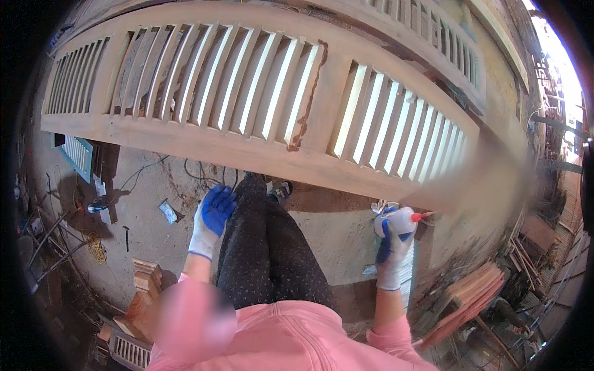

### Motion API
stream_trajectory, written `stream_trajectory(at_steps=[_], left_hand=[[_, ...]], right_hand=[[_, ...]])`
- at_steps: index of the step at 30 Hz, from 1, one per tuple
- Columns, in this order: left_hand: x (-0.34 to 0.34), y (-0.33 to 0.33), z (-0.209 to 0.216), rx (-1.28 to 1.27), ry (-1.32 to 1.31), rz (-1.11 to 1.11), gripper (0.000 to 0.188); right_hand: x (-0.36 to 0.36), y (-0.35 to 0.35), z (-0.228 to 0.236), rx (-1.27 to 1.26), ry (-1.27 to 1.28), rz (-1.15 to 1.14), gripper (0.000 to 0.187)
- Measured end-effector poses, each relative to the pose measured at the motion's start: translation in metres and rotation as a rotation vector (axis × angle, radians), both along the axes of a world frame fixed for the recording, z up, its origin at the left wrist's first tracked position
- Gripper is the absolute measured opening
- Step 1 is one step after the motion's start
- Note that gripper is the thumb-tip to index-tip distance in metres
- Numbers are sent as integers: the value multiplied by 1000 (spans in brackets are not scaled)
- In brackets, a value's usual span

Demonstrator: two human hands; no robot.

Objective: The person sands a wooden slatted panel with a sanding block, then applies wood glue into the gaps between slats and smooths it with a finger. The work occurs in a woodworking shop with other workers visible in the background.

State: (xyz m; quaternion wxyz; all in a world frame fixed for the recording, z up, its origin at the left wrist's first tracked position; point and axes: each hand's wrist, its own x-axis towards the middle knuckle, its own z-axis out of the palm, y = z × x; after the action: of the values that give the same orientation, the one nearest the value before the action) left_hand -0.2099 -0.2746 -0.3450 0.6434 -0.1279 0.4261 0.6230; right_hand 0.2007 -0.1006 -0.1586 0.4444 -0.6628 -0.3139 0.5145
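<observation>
A long wooden louvered shutter (pixel 216 143) lies across in front of me, its slats slanted. Along the edge of its middle rail runs an uneven dark brown line (pixel 304 120), as of some wet filler or glue. In my right hand (pixel 391 256), gloved in white and blue, is a white squeeze bottle (pixel 403 217) with a red tip. The bottle is tilted over, tip to the right, close to the shutter's near edge. My left hand (pixel 214 213), in a matching glove, hangs beside my thigh. Nothing shows in it, and its fingers are loosely extended.
Another louvered shutter (pixel 473 96) lies beyond the first. A stack of reddish boards (pixel 470 297) stands at lower right. On the floor at left are a small packet (pixel 167 212), a blue-green shutter (pixel 79 156) and black cable (pixel 198 176). Carved wood (pixel 146 272) sits near my left elbow.
</observation>
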Motion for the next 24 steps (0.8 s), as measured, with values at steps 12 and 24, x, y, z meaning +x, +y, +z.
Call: stream_trajectory(at_steps=[12, 24], left_hand=[[-18, -157, 82, -438, 228, 18, 37], [-28, -279, 126, -712, 392, 193, 38]], right_hand=[[-92, 8, 4, 116, -42, 227, 69], [-160, -2, 31, 53, 96, 585, 61]])
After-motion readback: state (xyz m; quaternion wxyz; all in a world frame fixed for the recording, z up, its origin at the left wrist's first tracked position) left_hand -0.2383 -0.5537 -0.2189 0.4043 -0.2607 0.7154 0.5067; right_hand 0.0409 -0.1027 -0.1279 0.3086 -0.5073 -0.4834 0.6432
